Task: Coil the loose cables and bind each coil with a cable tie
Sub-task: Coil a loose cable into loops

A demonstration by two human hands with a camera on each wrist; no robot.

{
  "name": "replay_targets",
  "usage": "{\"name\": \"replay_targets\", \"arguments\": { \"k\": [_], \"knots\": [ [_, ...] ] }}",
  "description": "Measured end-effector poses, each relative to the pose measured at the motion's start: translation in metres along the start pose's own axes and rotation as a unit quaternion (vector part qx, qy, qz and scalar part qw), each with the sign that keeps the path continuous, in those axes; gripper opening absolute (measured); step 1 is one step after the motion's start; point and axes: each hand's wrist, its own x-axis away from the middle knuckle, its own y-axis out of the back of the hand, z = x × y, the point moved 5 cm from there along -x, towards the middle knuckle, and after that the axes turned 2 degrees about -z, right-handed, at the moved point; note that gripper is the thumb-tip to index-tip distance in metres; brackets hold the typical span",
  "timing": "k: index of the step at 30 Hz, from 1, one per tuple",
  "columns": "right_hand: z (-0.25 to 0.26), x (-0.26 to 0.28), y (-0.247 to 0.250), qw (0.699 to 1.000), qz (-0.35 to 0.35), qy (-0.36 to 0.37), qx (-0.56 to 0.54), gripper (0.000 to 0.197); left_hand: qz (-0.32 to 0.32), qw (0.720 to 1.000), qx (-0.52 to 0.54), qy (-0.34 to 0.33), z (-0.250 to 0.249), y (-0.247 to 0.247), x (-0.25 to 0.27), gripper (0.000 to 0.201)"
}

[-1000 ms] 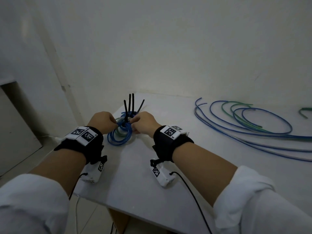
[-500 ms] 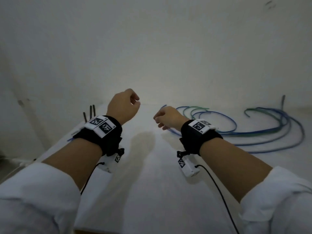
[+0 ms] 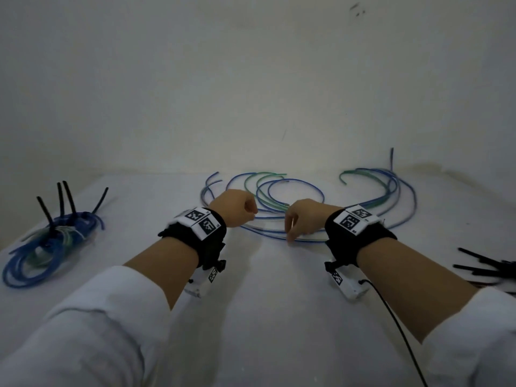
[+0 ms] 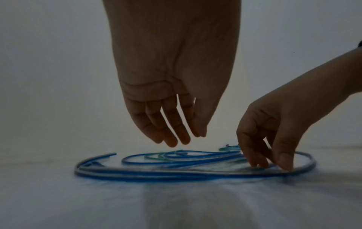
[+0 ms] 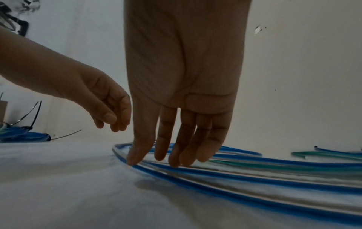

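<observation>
At your far left, the finished bundle (image 3: 47,247) of blue and green cable lies on the white table (image 3: 265,317), with black tie tails standing up out of it; judged from that, one coil is done and you can leave it alone. Your left hand (image 3: 233,208) hovers just above the loose cables (image 3: 293,196), fingers hanging relaxed and slightly apart, holding nothing and touching nothing; the left wrist view shows clear air between its fingertips (image 4: 172,142) and the strands below. Bring it down onto the near arc of the loose run so it can act as the anchor while the other hand gathers.

Further right, your right hand (image 3: 303,219) is extended with its fingers nearly straight, thumb and fingertips (image 5: 135,161) pressing down on the nearest blue and clear strands where they curve toward you. It pins them but has not closed around them. To do this step well, I'd say pick out a single cable end first and avoid raking several strands at once, since the blue, green and clear lines overlap and would likely tangle. Pinch that one strand, lift it free of the others, then wind even loops into your left hand.

At your far right, the spare black cable ties (image 3: 485,266) lie on the table, near your right forearm, ready for binding once the coil is formed
</observation>
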Motion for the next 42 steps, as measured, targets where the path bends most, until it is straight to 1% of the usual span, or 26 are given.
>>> {"name": "replay_targets", "arguments": {
  "k": [2, 5, 8, 10, 12, 14, 15, 17, 18, 19, 21, 23, 25, 27, 31, 33, 35, 37, 39, 42],
  "knots": [
    [-0.003, 0.0, -0.005, 1.0, 0.013, 0.004, 0.023, 0.025, 0.027, 1.0, 0.001, 0.006, 0.001, -0.011, -0.003, 0.016],
    [-0.009, -0.002, -0.012, 0.998, 0.009, 0.017, 0.055, 0.025, 0.066, 0.998, 0.006, 0.013, 0.002, -0.023, -0.006, 0.02],
    [-0.015, -0.001, -0.013, 0.998, -0.011, 0.039, 0.051, 0.014, 0.09, 0.995, -0.032, 0.008, 0.004, -0.03, -0.008, 0.025],
    [-0.021, 0.001, -0.007, 0.998, -0.041, 0.049, 0.015, 0.008, 0.087, 0.994, -0.06, 0.011, 0.012, -0.03, -0.011, 0.029],
    [-0.029, 0.003, 0.001, 0.994, -0.072, 0.047, -0.061, 0.008, 0.059, 0.996, -0.066, 0.02, 0.022, -0.026, -0.013, 0.029],
    [-0.034, 0.005, 0.004, 0.981, -0.097, 0.045, -0.161, 0.005, 0.011, 0.998, -0.051, 0.018, 0.027, -0.02, -0.015, 0.023],
    [-0.032, 0.006, 0.005, 0.974, -0.114, 0.05, -0.189, 0.01, -0.014, 0.999, -0.041, 0.008, 0.027, -0.016, -0.016, 0.021],
    [-0.023, 0.006, 0.007, 0.966, -0.154, 0.072, -0.194, 0.026, -0.057, 0.998, -0.029, -0.03, 0.018, -0.011, -0.016, 0.02],
    [-0.015, 0.004, 0.008, 0.963, -0.173, 0.088, -0.189, 0.03, -0.076, 0.995, -0.022, -0.052, 0.012, -0.009, -0.016, 0.019],
    [-0.007, 0.003, 0.01, 0.957, -0.196, 0.104, -0.186, 0.029, -0.096, 0.993, -0.011, -0.073, 0.005, -0.007, -0.016, 0.018],
    [0.004, 0.002, 0.016, 0.936, -0.262, 0.132, -0.192, 0.015, -0.132, 0.986, 0.011, -0.096, -0.005, 0.0, -0.014, 0.016],
    [0.01, 0.004, 0.025, 0.913, -0.327, 0.146, -0.193, 0.008, -0.152, 0.984, 0.025, -0.094, -0.006, 0.008, -0.012, 0.017],
    [0.011, 0.007, 0.034, 0.892, -0.378, 0.15, -0.197, 0.009, -0.15, 0.984, 0.038, -0.086, -0.001, 0.014, -0.011, 0.019],
    [0.008, 0.009, 0.042, 0.867, -0.422, 0.145, -0.222, 0.011, -0.134, 0.988, 0.036, -0.062, 0.01, 0.018, -0.01, 0.021],
    [-0.01, 0.015, 0.053, 0.811, -0.495, 0.093, -0.297, 0.013, -0.107, 0.994, 0.018, 0.009, 0.038, 0.022, -0.007, 0.02],
    [-0.018, 0.017, 0.056, 0.795, -0.512, 0.073, -0.316, 0.014, -0.099, 0.995, 0.017, 0.026, 0.046, 0.024, -0.003, 0.017],
    [-0.02, 0.019, 0.057, 0.794, -0.52, 0.062, -0.307, 0.016, -0.104, 0.993, 0.04, 0.039, 0.049, 0.026, 0.001, 0.016],
    [-0.02, 0.02, 0.054, 0.804, -0.518, 0.046, -0.287, 0.021, -0.118, 0.986, 0.112, 0.047, 0.048, 0.028, 0.003, 0.013],
    [-0.021, 0.02, 0.052, 0.812, -0.514, 0.026, -0.273, 0.024, -0.139, 0.973, 0.183, 0.037, 0.043, 0.031, 0.004, 0.011],
    [-0.024, 0.015, 0.046, 0.831, -0.492, -0.016, -0.26, 0.021, -0.174, 0.953, 0.247, 0.013, 0.033, 0.037, 0.004, 0.01]
  ]
}}
